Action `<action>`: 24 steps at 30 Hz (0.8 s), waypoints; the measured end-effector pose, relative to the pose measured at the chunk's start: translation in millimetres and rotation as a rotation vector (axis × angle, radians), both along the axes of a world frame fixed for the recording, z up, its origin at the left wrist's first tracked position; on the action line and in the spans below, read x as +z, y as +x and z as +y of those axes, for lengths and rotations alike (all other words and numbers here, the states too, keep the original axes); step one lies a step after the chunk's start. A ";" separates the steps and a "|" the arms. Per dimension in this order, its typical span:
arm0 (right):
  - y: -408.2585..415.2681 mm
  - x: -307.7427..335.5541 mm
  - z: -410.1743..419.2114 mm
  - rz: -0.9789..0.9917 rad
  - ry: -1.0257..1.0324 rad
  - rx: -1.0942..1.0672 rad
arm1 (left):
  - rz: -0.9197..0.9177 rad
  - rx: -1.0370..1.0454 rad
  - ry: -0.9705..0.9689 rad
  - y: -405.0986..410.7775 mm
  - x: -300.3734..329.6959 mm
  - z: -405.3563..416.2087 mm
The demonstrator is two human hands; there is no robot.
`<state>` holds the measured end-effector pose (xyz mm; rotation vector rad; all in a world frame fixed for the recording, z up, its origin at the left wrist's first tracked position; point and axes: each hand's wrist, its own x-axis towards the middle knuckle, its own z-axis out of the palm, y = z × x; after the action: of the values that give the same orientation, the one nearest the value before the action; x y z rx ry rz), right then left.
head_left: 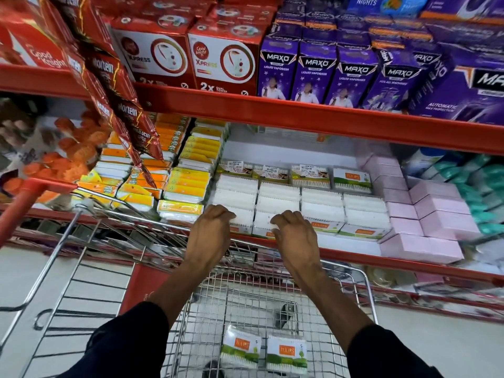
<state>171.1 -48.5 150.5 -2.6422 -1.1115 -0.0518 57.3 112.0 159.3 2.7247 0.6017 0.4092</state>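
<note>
Gripping the front cotton bud packs [261, 221] on the red shelf [381, 261] with curled fingers of left hand [211, 229] and right hand [294, 232]

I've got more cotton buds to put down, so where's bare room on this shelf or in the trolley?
Bare shelf shows beside the right hand, between the bud packs and pink boxes, and seemingly behind the labelled packs. The trolley floor is free beyond its two packs. Yellow packs crowd the left.

Left hand [210, 231], right hand [296, 234]: fingers [276, 221] curled.
</note>
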 end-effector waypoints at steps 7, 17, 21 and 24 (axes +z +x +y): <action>2.4 -3.0 -2.0 0.000 -0.002 0.038 | 0.013 -0.026 0.019 -0.1 -6.7 1.5; -51.5 -53.8 -87.2 -0.006 0.022 0.167 | 0.085 -0.155 0.060 -70.2 -65.3 -57.6; -74.4 -120.2 -129.6 0.219 -0.191 0.156 | 0.293 -0.260 -0.088 -97.8 -128.6 -92.2; -87.2 -175.0 -148.4 0.379 -0.367 0.147 | 0.542 -0.307 -0.209 -106.0 -180.2 -114.6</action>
<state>84.0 -197.0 -24.5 -2.6948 -1.2679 0.7140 -48.7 -2.5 -20.9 2.6515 0.3129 -0.4548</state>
